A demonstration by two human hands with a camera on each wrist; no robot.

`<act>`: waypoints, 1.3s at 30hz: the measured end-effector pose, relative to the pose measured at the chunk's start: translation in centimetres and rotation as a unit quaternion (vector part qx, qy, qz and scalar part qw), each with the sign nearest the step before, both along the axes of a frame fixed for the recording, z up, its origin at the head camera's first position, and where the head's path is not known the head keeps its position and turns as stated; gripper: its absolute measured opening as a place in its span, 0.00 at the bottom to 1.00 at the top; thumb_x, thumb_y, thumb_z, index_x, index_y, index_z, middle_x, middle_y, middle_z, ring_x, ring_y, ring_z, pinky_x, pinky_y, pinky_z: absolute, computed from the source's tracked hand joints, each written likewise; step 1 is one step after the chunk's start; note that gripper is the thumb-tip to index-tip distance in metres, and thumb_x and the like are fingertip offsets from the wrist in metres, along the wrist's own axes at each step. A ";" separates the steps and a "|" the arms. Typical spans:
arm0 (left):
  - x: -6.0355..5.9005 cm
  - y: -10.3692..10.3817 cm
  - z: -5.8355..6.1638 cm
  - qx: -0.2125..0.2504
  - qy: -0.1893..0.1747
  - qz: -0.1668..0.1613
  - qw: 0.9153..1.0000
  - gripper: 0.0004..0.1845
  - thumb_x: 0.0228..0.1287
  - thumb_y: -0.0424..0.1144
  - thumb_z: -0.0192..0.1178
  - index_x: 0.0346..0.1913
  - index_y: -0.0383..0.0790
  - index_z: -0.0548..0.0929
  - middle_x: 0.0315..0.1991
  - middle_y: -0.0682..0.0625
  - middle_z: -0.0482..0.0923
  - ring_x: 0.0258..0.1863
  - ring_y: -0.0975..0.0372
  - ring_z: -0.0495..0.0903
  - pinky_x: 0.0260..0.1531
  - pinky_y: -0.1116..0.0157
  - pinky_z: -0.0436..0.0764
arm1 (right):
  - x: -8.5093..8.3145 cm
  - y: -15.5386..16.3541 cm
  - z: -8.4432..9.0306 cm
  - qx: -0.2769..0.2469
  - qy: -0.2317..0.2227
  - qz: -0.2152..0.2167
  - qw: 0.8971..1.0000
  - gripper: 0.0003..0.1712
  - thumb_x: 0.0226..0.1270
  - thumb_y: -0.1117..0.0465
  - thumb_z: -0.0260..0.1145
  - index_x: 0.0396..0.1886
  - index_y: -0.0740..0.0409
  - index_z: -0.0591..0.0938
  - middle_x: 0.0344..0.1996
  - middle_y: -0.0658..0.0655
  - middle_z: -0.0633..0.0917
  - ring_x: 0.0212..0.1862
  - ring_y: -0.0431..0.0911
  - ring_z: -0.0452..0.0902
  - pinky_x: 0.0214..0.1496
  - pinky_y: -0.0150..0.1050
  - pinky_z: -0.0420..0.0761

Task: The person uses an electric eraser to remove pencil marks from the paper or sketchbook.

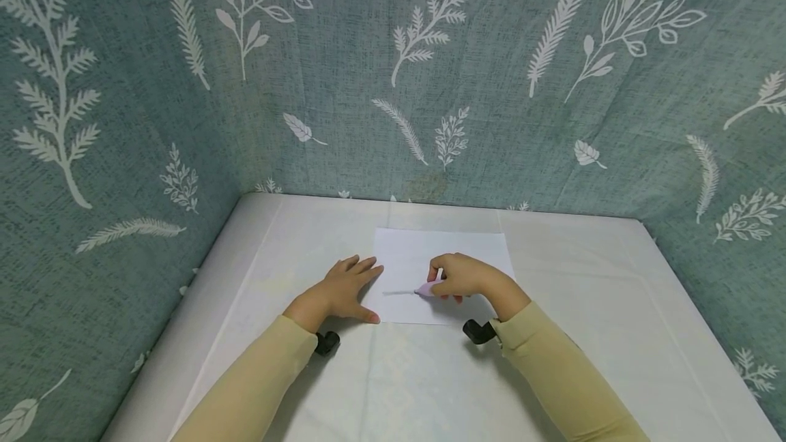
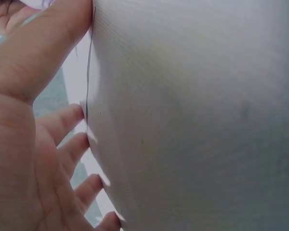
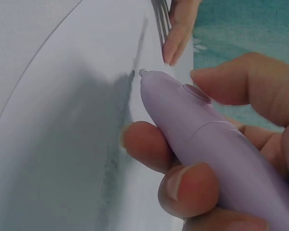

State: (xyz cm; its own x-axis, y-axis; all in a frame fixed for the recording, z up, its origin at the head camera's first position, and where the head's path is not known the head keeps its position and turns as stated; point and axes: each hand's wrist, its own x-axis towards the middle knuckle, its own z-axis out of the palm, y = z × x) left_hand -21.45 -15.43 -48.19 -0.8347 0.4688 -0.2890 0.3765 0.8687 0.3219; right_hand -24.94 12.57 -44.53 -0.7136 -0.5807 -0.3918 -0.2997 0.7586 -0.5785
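Centre of the head view, the white rectangular sheet of paper [image 1: 442, 251] lies flat on the pale cloth-covered table [image 1: 583, 333], and the left hand [image 1: 340, 290] presses down on the sheet's left edge with fingers spread straight, gripping nothing. Just right of it, the right hand [image 1: 463, 277] is curled around a lilac plastic pen-shaped tool [image 1: 428, 287], its tip down on the paper at the end of a grey smudged line [image 1: 398, 292]. In the right wrist view, that lilac body [image 3: 207, 139] fills the lower right, pinched between thumb and fingers [image 3: 147, 147], tip touching the sheet.
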 end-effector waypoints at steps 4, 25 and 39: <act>-0.1 0.1 0.1 0.002 -0.002 0.002 1.000 0.59 0.48 0.67 0.72 0.79 0.48 0.58 0.81 0.47 0.47 0.78 0.43 0.43 0.74 0.42 0.48 | 0.0 0.2 -0.1 -0.003 0.002 0.001 1.000 0.03 0.69 0.60 0.67 0.39 0.52 0.80 0.23 0.51 0.85 0.17 0.50 0.77 0.20 0.36 0.71; -0.1 0.1 0.1 0.004 0.000 0.003 1.000 0.59 0.47 0.66 0.73 0.79 0.47 0.58 0.80 0.46 0.49 0.78 0.43 0.44 0.75 0.43 0.45 | 0.0 0.2 -0.8 -0.020 0.003 0.003 1.000 0.04 0.69 0.59 0.68 0.39 0.52 0.81 0.22 0.50 0.85 0.14 0.45 0.74 0.23 0.36 0.72; -0.1 0.1 0.1 0.009 -0.002 0.002 1.000 0.59 0.48 0.66 0.73 0.79 0.47 0.58 0.80 0.47 0.48 0.78 0.43 0.43 0.74 0.43 0.45 | -0.3 0.0 -0.4 -0.005 0.006 -0.006 1.000 0.04 0.69 0.59 0.68 0.39 0.52 0.81 0.23 0.50 0.85 0.16 0.46 0.76 0.24 0.37 0.73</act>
